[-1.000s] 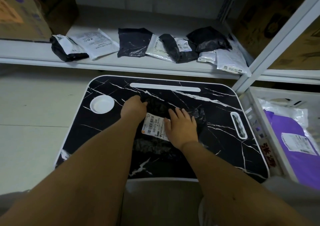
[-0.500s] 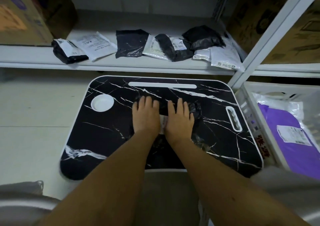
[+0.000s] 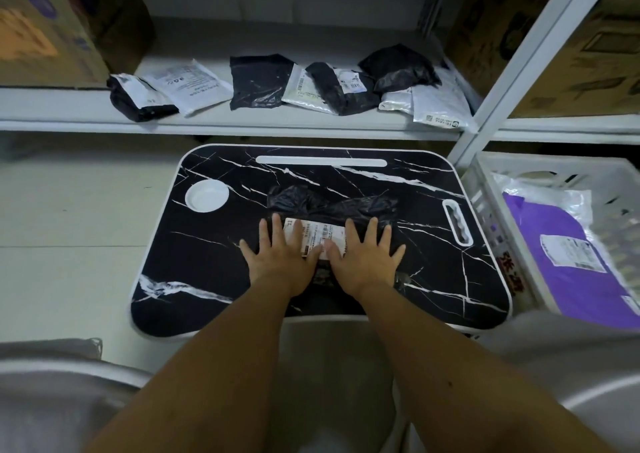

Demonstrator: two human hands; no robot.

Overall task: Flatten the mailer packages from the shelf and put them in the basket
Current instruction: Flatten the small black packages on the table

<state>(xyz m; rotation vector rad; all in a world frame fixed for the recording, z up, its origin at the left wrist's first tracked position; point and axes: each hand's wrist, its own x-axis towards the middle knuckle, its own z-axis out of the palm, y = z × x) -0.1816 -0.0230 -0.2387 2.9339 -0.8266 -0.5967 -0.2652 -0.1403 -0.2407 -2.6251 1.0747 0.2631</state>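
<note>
A black mailer [image 3: 329, 206] with a white shipping label lies on the black marble-patterned lap table [image 3: 214, 244]. My left hand [image 3: 280, 258] presses flat on its left part with fingers spread. My right hand [image 3: 367, 256] presses flat on its right part, fingers spread too. The label shows between the two hands. Several more black and white mailers [image 3: 263, 81] lie in a row on the white shelf [image 3: 69, 113] behind the table. At the right stands a white basket [image 3: 485, 189] holding a purple mailer [image 3: 561, 255] and a clear one.
Cardboard boxes [image 3: 45, 36] stand on the shelf at the far left and behind the right shelf post [image 3: 512, 71]. The table has a white round cup recess [image 3: 206, 196] at its left and a handle slot [image 3: 457, 224] at its right.
Both hands slid toward me along the mailer and spread apart, uncovering the label and the mailer's far crumpled edge. A second ago the left hand was curled at the mailer's far corner.
</note>
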